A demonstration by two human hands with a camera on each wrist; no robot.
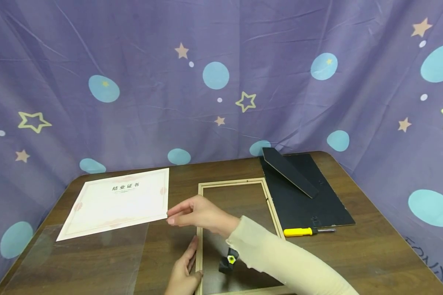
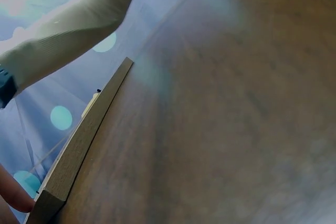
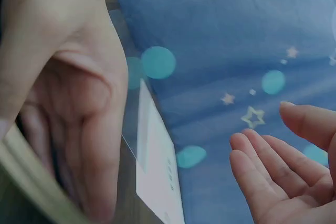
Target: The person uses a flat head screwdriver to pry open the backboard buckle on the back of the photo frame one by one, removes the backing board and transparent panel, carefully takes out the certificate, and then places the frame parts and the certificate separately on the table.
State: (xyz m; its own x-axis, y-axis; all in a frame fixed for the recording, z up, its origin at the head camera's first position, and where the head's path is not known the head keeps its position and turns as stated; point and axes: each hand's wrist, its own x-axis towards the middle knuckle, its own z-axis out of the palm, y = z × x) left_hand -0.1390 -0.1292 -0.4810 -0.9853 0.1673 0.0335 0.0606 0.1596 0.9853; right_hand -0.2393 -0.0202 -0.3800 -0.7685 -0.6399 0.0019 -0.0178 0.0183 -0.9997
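A light wooden picture frame [image 1: 230, 183] lies on the table. At its left side, my left hand [image 1: 182, 275] grips the outer edge; the right wrist view shows that hand [image 3: 79, 103] close beside the blurred frame edge. Above that side reaches my right hand [image 1: 203, 215], its fingertips near the right edge of a white printed certificate [image 1: 122, 205]. Thumb and fingers of the right hand [image 3: 289, 171] stand apart in the right wrist view, with nothing between them. The certificate [image 3: 155, 166] appears beyond them there.
A clear sheet [image 1: 92, 262] lies at the table's left, partly under the certificate. To the right are a black backing board [image 1: 328, 205] with a stand [image 1: 289, 172] and a yellow-handled screwdriver [image 1: 299, 232]. A patterned curtain [image 1: 144, 102] hangs behind.
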